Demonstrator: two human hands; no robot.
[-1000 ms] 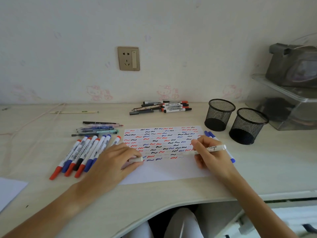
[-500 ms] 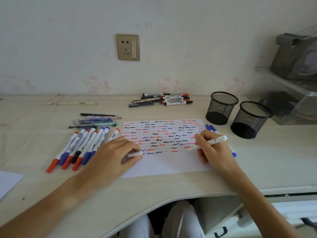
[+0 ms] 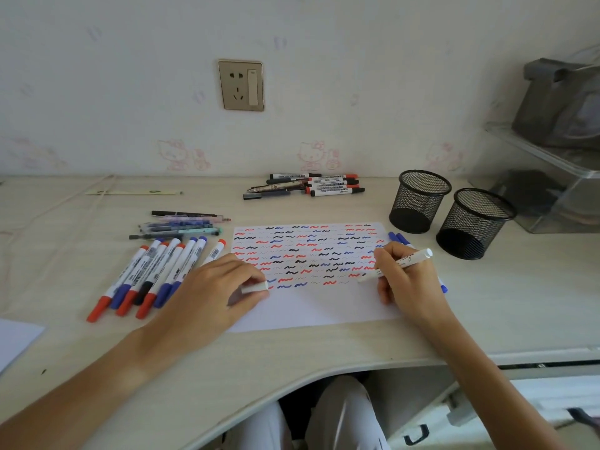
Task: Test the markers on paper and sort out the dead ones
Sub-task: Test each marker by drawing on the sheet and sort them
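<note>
A white sheet of paper (image 3: 311, 306) lies in the middle of the desk, most of it covered with rows of red, blue and black squiggles. My right hand (image 3: 406, 284) grips a white marker (image 3: 406, 259) like a pen, its tip touching the paper near the right end of the lowest rows. My left hand (image 3: 211, 290) rests on the paper's left edge and holds a white cap (image 3: 255, 287) in its fingers. A fan of red, blue and black capped markers (image 3: 152, 274) lies to the left of the paper.
Two black mesh pen cups (image 3: 418, 201) (image 3: 472, 222) stand at the right. More markers (image 3: 311, 185) lie at the back by the wall, thin pens (image 3: 181, 225) at the left, blue markers (image 3: 397, 238) under my right hand. A clear box (image 3: 552, 190) sits far right.
The camera view has shifted a little. My right hand has kept the marker tip on the paper near the right edge; my left hand has stayed in place with the cap.
</note>
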